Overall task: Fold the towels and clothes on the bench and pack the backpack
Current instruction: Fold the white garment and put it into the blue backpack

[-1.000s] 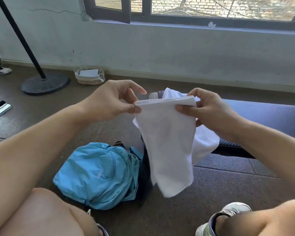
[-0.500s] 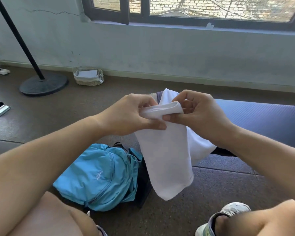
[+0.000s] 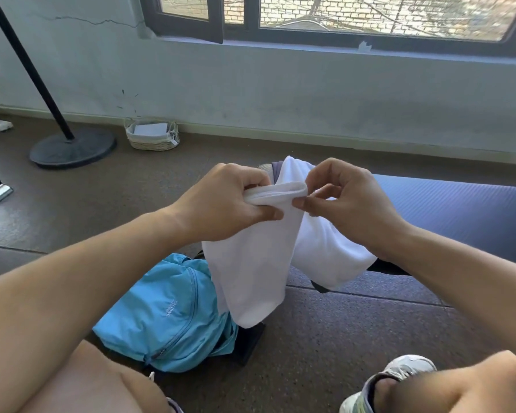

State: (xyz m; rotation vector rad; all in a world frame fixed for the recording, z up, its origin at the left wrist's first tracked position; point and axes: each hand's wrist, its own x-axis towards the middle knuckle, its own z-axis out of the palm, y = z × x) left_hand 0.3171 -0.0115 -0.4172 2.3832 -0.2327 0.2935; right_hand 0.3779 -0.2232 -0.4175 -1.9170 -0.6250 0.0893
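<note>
1. A person sits looking down at their own two bare hands, which hold a white towel (image 3: 251, 263) up in the air between their knees
2. The left hand (image 3: 230, 201) grips the top edge of the towel with curled fingers and thumb; the right hand (image 3: 343, 201) pinches the same edge just beside it, so the two hands nearly touch
3. A second ago the hands were apart and the top edge was stretched flat between them. They have since come together, and the edge is now doubled over into a thick bunch
4. That likely means one fold of this towel is being made in the air. It is not yet laid down, so the packing has not begun
5. The folded towel hangs straight down from the hands, its lower end in front of a light blue backpack (image 3: 167, 317) that lies on the floor with its zip closed as far as can be seen
6. More white cloth (image 3: 325, 254) is draped over the near end of the dark blue padded surface (image 3: 453, 210), behind the right hand, with a bit of grey cloth showing behind it
7. The backpack carries small pale lettering on its front, too small and blurred to read. No other writing can be made out
8. Farther off on the floor sit a small woven basket (image 3: 151, 135) by the wall and the round base of a black stand (image 3: 72, 147)
</note>
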